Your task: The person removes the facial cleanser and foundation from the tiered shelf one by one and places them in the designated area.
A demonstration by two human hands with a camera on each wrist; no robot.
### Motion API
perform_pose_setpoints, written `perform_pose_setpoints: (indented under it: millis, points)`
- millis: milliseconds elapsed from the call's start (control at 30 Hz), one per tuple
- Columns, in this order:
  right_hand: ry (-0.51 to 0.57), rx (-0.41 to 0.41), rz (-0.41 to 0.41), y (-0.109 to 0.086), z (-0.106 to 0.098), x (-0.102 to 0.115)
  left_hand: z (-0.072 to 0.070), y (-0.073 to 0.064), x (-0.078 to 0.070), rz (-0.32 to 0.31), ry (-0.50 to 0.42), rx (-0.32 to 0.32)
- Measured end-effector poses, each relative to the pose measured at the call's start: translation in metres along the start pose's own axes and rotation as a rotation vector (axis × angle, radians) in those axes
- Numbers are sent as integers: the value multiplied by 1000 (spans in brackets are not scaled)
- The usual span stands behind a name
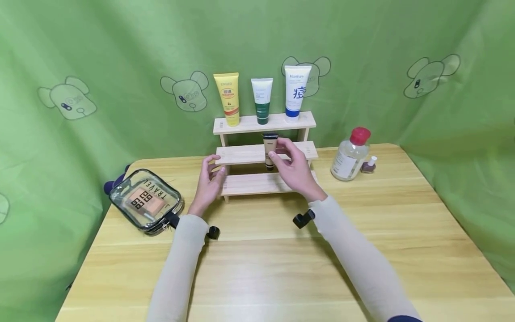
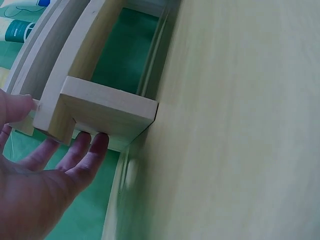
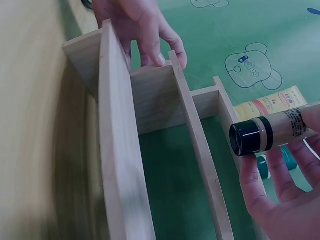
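A small beige tube with a black cap point(image 1: 270, 151) is pinched in my right hand point(image 1: 295, 167), in front of the middle step of a three-step wooden display rack point(image 1: 257, 184). The right wrist view shows the tube point(image 3: 280, 131) with its black cap towards the rack and fingers beneath it. At the rack's left end, my left hand point(image 1: 207, 188) grips the side; the left wrist view shows this hand point(image 2: 45, 190) with bent fingers against the side panel. On the top step stand a yellow tube point(image 1: 227, 98), a white-and-green tube point(image 1: 262, 100) and a white-and-blue tube point(image 1: 297, 91).
Left on the table point(image 1: 249, 268) lies a clear travel pouch point(image 1: 146, 201) with black trim and items inside. Right of the rack stand a clear bottle with a red cap point(image 1: 350, 154) and a small dark nail polish bottle point(image 1: 368, 165). A green curtain point(image 1: 132, 44) hangs behind.
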State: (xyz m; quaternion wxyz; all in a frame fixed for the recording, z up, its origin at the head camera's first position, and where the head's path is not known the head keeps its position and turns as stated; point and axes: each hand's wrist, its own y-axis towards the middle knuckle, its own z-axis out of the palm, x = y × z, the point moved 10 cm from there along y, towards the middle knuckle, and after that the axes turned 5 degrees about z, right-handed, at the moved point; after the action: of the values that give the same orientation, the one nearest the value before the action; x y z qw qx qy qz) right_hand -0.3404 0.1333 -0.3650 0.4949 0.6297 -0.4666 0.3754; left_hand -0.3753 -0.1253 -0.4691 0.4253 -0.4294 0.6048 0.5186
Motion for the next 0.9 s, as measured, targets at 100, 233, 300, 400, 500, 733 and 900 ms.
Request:
perform_pose_setpoints:
  millis: [100, 233, 300, 400, 500, 733, 900]
  points:
    - [-25, -11, -5, -11, -11, -2, 3, 1, 2, -4, -10, 15]
    - [-68, -25, 13, -25, -29, -7, 7, 1, 4, -10, -9, 33]
    - [-87, -26, 24, -29, -37, -9, 5, 2, 3, -6, -3, 22]
    - [-107, -27, 28, -35, -48, -12, -1, 2, 2, 2, 4, 3]
    - [-111, -37, 28, -42, -60, -14, -3, 2, 1, 4, 11, 5]
    - [-126, -68, 55, -57, -87, -28, -3, 3, 0, 1, 16, 14]
    - [-144, -82, 85, -66, -100, -38, -2, 1, 0, -5, 12, 13]
